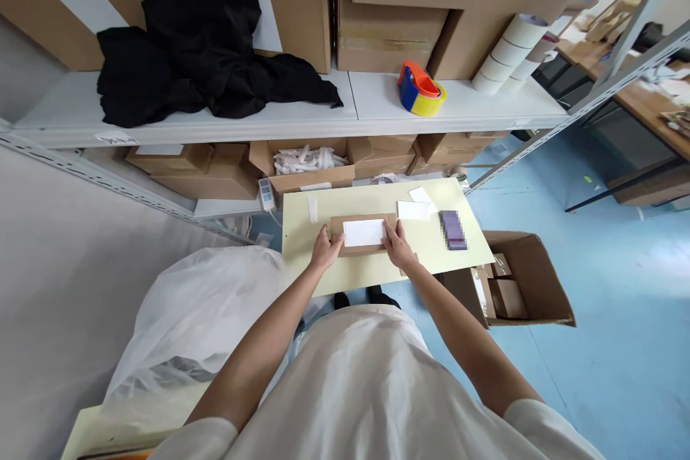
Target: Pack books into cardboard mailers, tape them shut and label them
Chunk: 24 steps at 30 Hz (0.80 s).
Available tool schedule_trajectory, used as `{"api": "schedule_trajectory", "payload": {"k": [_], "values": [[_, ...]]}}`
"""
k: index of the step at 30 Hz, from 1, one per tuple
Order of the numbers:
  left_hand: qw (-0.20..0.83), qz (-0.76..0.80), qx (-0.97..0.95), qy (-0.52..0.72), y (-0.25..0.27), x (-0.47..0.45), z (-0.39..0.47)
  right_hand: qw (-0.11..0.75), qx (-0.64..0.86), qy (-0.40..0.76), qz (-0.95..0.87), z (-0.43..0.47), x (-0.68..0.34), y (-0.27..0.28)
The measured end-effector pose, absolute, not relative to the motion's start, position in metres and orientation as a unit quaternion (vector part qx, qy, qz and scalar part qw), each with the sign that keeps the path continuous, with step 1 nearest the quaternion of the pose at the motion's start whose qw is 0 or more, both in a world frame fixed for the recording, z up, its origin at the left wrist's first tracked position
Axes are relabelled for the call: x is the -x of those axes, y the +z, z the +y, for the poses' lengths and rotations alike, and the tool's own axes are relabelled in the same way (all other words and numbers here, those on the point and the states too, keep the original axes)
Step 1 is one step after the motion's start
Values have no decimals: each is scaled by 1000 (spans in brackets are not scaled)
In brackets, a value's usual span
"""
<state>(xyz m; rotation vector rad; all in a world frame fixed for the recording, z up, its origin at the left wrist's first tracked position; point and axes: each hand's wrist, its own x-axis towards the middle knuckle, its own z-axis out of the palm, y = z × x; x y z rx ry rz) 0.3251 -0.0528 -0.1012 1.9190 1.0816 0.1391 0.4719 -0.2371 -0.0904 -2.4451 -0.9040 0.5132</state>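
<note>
A small brown cardboard box (337, 228) lies on the pale yellow table between my hands. On its top face is a white label (364, 233). My left hand (326, 248) grips the box's left end, its thumb at the label's left edge. At the opposite end, my right hand (399, 246) holds the box, with the thumb by the label's right edge. The undersides of my fingers are partly hidden. Just right of the box, white paper slips (414, 210) lie on the table, and beyond them a blurred-out purple item (453, 230).
The table (302, 280) stands against a shelf (242, 128) bearing black cloth (205, 50), a tape dispenser (420, 90) and label rolls (504, 57). An open carton (544, 280) with small boxes sits on the floor at right. White plastic sheeting (205, 302) bulges at left.
</note>
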Motion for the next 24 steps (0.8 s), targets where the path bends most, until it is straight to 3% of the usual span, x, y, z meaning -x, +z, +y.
{"api": "schedule_trajectory", "payload": {"k": [7,13,24], "values": [[485,396,-775,86,-110,-326,-55,311,899,203,-232,-243,-465,-91],[454,454,-763,69,-108,-317,-57,385,856,296,-177,-259,-491,-94],[388,437,-811,-19,-84,-325,-52,330,894,257,-159,-251,-495,-92]]}}
